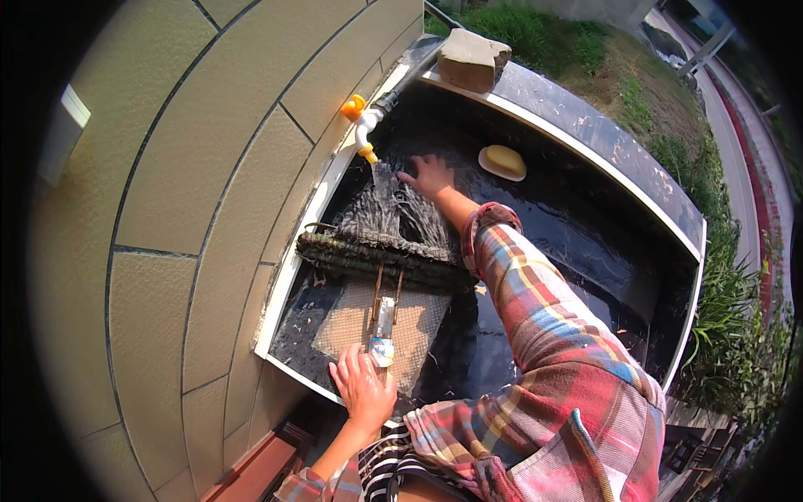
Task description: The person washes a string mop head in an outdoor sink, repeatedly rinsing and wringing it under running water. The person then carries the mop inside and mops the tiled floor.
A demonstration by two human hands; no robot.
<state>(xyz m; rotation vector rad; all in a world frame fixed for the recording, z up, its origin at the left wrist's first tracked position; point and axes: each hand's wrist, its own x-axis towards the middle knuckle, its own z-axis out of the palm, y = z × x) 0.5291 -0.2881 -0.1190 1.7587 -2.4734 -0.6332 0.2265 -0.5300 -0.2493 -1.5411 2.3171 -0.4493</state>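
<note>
A mop lies in a dark sink basin (583, 263). Its grey wet strands (401, 213) fan out beneath the tap, and water runs down onto them. The dark crosspiece (376, 251) joins two rusty metal rods to a handle (384, 320) with a blue-and-white label. My left hand (364, 383) is closed around the handle at the near rim. At the far end, my right hand (433, 177) rests with spread fingers at the edge of the strands, close to the falling water. Its palm side is hidden.
The white tap (364, 128) with an orange knob stands against the tiled wall (238, 169). A yellow soap bar (505, 160) sits on a white dish inside the basin. A stone block (473, 59) rests on the far rim. A textured mat (351, 320) lies under the handle.
</note>
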